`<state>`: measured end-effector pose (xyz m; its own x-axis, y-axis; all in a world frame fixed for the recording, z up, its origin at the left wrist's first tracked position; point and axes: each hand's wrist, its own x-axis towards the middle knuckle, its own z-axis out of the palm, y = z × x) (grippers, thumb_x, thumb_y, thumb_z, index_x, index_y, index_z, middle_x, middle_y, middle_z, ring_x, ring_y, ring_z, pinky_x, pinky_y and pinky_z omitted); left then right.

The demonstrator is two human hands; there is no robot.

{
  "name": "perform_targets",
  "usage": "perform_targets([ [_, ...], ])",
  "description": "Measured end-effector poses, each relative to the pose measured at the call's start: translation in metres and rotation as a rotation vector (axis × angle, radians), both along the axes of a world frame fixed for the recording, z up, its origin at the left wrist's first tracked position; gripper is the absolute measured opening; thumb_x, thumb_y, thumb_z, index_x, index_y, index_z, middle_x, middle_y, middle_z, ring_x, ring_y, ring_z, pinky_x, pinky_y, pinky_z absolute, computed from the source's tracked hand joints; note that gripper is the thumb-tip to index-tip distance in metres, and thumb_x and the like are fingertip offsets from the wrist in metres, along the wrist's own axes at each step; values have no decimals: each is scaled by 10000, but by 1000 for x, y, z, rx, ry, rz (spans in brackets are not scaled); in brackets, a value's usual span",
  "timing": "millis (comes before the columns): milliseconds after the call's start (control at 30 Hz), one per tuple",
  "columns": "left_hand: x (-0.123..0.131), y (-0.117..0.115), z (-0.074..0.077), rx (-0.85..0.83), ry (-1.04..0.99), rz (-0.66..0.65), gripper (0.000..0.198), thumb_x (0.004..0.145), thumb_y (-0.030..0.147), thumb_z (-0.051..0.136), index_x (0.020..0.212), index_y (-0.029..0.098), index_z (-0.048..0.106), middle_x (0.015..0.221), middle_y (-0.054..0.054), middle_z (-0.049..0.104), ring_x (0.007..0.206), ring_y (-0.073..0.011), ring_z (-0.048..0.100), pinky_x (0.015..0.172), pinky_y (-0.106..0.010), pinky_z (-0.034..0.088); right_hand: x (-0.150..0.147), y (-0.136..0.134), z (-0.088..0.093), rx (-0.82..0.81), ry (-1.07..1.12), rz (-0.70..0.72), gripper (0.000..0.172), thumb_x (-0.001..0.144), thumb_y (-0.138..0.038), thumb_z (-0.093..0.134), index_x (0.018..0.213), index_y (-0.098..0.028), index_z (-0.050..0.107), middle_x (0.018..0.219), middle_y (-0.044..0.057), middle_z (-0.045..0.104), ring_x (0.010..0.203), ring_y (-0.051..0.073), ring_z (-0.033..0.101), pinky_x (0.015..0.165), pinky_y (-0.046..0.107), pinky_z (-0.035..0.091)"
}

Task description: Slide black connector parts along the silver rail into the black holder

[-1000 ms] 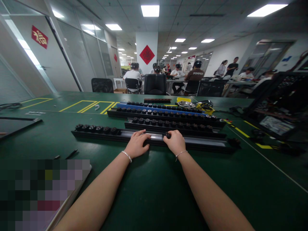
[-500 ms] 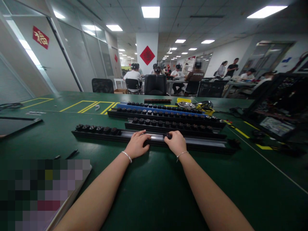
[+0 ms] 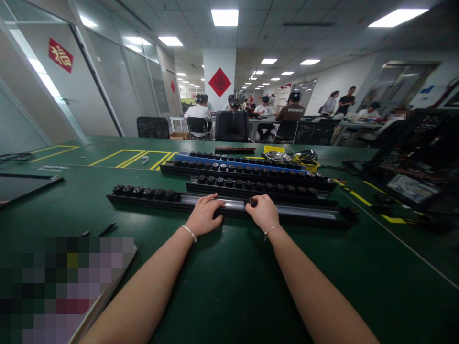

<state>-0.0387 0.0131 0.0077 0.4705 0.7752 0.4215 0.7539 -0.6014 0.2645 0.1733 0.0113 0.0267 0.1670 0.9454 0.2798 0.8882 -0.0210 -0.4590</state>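
A long black rail [image 3: 304, 211] with a shiny inner channel lies crosswise on the green table in front of me. Several small black round-topped modules [image 3: 137, 191] sit in a row at its left end. My left hand [image 3: 204, 212] rests on the rail's middle, fingers spread and thumb along the near edge. Farther right, my right hand [image 3: 264, 210] pinches a single black round-topped module [image 3: 253, 202] at the channel. The undersides of that module and of my right fingers are hidden.
Behind it lie more black rails [image 3: 251, 186] filled with similar modules and a blue rail [image 3: 182, 158]. A yellow tray [image 3: 275, 149], a metal dish [image 3: 278, 156] and cables stand farther back. A dark monitor-like frame [image 3: 412, 157] is at right. Co-workers [image 3: 292, 111] sit beyond the table.
My right hand has shifted very slightly to the right with the module still pinched. My left hand has stayed in place on the rail.
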Motion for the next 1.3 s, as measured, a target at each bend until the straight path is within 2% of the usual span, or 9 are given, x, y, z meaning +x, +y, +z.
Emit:
perform_targets([
  [633,0,0,0,12,-2,-5,314,717,254,530,1031,252,544,1147,-10,605,1258,-232,347,1023,-437,269,2,-1,-8,86,16,-5,264,714,-357,501,858,-188,643,938,67,574,887,178,534,784,277,399],
  [800,0,0,-1,6,7,1,317,721,254,526,1037,250,543,1159,-10,600,1262,-232,346,1029,-443,262,2,-4,-10,107,-27,-44,291,694,-385,526,870,-177,631,957,75,579,938,206,510,826,309,380],
  [1300,0,1,-3,2,-2,1,333,712,252,536,1045,257,539,1156,-8,600,1261,-233,348,1031,-439,265,7,-3,-15,163,-21,-91,272,688,-356,520,848,-161,622,920,72,591,881,198,545,803,311,374],
])
